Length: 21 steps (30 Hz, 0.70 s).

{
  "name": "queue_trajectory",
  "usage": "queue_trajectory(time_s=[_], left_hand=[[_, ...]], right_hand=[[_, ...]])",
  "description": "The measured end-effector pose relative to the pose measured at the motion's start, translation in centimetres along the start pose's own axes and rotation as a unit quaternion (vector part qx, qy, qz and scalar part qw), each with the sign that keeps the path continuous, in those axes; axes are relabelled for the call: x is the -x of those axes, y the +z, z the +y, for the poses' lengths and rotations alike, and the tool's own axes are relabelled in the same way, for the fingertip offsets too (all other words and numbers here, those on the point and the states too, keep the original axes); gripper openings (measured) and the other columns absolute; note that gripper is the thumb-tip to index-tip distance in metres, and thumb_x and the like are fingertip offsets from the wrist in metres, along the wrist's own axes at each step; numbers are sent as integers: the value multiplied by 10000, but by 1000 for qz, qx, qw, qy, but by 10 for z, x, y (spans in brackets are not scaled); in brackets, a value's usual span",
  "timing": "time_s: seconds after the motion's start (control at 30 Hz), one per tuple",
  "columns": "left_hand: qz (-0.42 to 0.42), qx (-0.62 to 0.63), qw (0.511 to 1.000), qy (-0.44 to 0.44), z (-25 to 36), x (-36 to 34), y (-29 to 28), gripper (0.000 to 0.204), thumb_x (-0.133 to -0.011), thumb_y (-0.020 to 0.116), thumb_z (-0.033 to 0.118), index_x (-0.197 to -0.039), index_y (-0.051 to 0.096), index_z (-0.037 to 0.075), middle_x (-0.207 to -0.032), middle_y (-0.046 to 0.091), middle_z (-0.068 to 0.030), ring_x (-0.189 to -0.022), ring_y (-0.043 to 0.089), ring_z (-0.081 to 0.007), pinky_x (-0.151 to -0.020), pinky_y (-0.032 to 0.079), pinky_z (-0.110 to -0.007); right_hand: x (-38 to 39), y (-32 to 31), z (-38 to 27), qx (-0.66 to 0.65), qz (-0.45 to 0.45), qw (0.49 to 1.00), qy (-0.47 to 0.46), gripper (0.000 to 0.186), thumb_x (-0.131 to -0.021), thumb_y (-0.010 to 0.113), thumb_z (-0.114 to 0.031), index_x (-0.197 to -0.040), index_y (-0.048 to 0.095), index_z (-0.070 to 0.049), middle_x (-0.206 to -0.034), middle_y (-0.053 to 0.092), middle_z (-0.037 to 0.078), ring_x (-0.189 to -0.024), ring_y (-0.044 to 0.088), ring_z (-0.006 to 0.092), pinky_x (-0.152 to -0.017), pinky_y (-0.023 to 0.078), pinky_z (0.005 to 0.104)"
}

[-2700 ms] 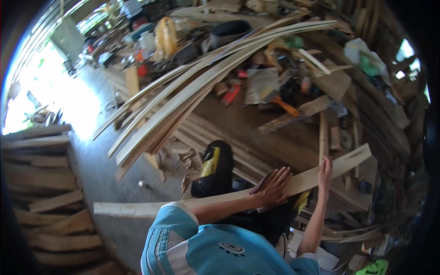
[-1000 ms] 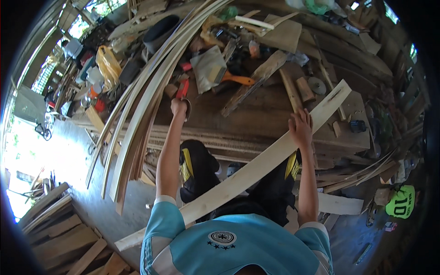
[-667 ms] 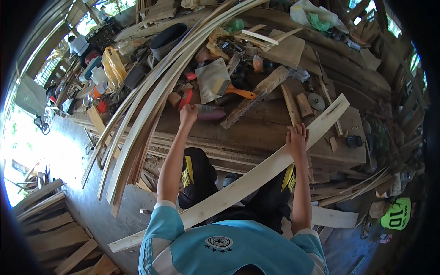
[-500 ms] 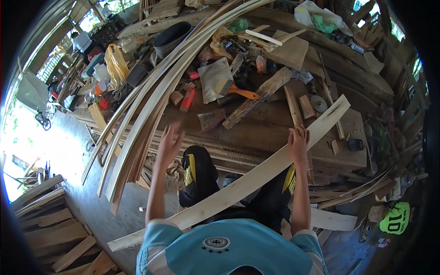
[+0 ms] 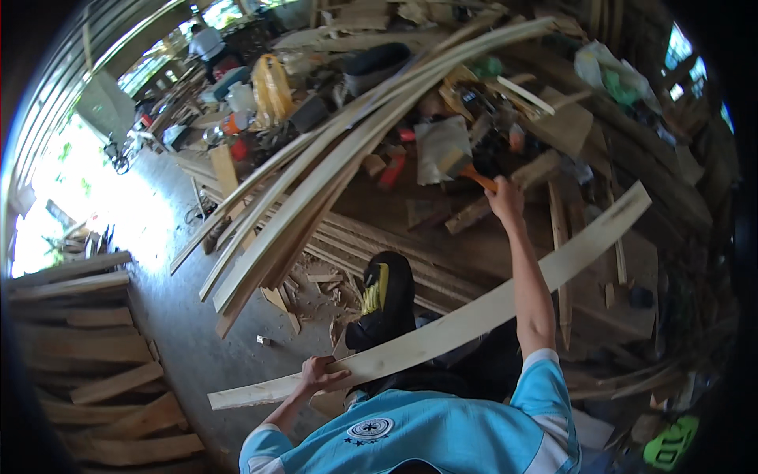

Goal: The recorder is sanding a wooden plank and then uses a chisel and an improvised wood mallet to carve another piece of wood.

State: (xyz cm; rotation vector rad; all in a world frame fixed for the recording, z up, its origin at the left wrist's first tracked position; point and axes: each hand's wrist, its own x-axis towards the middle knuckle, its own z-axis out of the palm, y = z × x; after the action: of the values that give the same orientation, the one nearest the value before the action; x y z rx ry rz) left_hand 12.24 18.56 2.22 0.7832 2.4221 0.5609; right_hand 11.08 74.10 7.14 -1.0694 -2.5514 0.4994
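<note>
Currently a long pale plank [image 5: 474, 316] is held across the lap, slanting up to the right over the desk [image 5: 442, 229]. Left hand [image 5: 320, 373] is clamped on the plank's lower end. Right hand [image 5: 505, 199] is closed on an orange-handled tool [image 5: 466, 167] at the cluttered desk. Step judged: tool being taken up. Next move calls for the tool brought to the steadied plank.

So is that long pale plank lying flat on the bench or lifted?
Lifted at one end: the left hand grips the plank near its lower end, clear of the floor.
</note>
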Motion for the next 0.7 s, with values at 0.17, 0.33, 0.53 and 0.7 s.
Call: queue_trajectory(time_s=[0.17,0.33,0.53,0.7], left_hand=[[132,48,990,-8,2,-6,32,559,-719,599,597,-534,593,70,-475,499,-123,-490,542,-309,-474,393,-390],[184,25,982,18,25,-9,31,584,-689,621,620,-512,565,66,-468,500,-118,-472,537,-304,-466,394,-385],[207,-5,978,18,58,-23,18,584,-700,626,603,-494,550,61,-471,509,-123,-469,547,-303,-464,400,-400],[230,-11,973,26,48,-29,21,550,-799,572,512,-514,573,42,-517,542,-151,-502,573,-321,-480,417,-422]], right_hand=[[2,-16,4,-183,-45,982,6,351,-822,634,-276,-977,476,-2,-828,613,126,-753,624,228,-590,472,345],[46,-98,-17,-485,-90,869,36,211,-904,531,-207,-968,508,-7,-771,630,113,-620,619,127,-484,455,221],[186,-194,-52,-430,-65,900,-18,200,-858,590,-193,-964,553,-28,-705,600,65,-559,582,86,-442,430,197],[297,-158,-92,-422,-205,880,71,242,-870,581,-230,-971,557,-10,-702,607,71,-549,599,106,-445,462,201]])
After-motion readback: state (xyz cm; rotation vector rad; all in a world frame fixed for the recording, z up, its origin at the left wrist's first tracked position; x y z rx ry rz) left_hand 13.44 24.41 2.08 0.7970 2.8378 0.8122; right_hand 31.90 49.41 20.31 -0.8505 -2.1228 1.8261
